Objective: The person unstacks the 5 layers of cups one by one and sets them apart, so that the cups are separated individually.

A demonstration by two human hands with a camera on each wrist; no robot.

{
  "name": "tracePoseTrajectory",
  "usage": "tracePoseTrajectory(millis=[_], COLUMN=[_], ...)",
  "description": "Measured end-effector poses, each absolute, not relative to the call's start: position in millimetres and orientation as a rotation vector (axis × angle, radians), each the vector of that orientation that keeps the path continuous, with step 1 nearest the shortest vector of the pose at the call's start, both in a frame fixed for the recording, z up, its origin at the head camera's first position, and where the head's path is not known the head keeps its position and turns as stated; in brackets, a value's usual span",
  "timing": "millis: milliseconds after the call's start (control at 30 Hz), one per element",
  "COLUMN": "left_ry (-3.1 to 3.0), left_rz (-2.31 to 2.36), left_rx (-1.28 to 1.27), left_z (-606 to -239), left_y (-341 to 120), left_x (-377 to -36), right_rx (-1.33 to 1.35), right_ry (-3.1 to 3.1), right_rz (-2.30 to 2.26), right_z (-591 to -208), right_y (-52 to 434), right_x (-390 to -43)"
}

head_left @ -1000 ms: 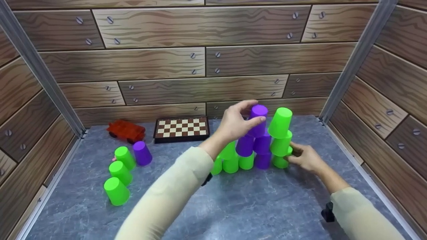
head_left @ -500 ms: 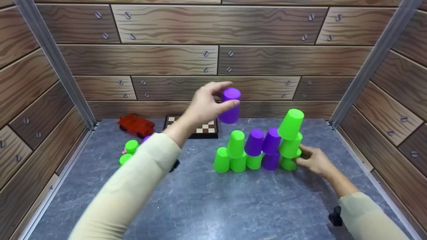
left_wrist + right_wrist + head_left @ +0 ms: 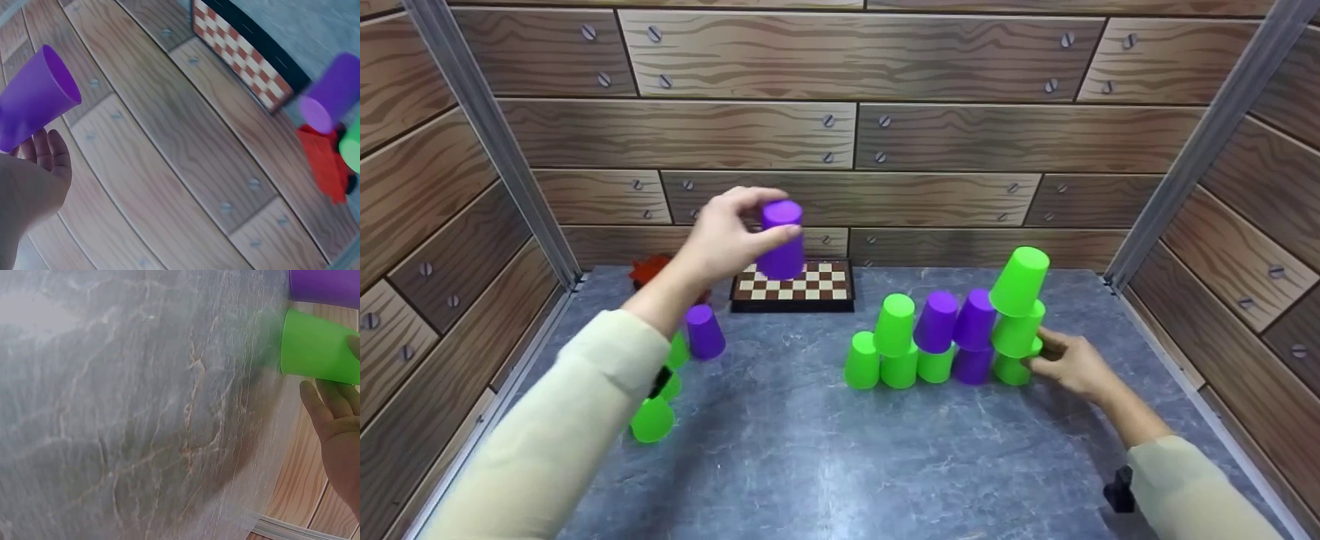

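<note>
My left hand [image 3: 735,232] holds an upside-down purple cup [image 3: 781,247] in the air in front of the chessboard, its thumb along the near side. In the left wrist view that purple cup [image 3: 36,98] shows its wide rim. At the right stands a stack of upturned green and purple cups [image 3: 936,322], leaning a little, with a green cup [image 3: 1020,279] alone on top at its right end. My right hand [image 3: 1076,367] grips the bottom right green cup [image 3: 1011,370]; in the right wrist view its thumb and fingers lie on either side of this green cup [image 3: 318,349].
A chessboard [image 3: 757,296] lies at the back, beside a red toy car [image 3: 649,266] partly behind my left forearm. On the left stand a purple cup [image 3: 705,334] and several green cups [image 3: 652,421], partly covered by the sleeve. Wood-patterned walls [image 3: 945,202] enclose the grey table [image 3: 795,450].
The left hand has lifted the purple cup off the stack and carried it left, from the stack to over the chessboard. The right hand has stayed at the bottom right cup.
</note>
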State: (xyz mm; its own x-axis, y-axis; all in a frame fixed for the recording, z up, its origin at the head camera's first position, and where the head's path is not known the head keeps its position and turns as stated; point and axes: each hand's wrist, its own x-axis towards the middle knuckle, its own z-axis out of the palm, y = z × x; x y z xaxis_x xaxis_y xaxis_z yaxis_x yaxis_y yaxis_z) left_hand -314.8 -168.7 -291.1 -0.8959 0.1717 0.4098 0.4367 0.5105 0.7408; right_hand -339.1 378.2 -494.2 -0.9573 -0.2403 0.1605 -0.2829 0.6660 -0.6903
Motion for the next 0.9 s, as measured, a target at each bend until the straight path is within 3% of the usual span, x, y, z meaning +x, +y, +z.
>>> tracePoseTrajectory(millis=[900], left_ry=[-2.807], left_rz=[-1.286], left_rx=[-0.386], left_z=[-376.8], left_y=[-273.3], left_x=[-288.6], right_rx=[0.442], right_ry=[-2.819], right_rz=[1.195], right_z=[-494.1], right_y=[378.4], right_x=[-339.4])
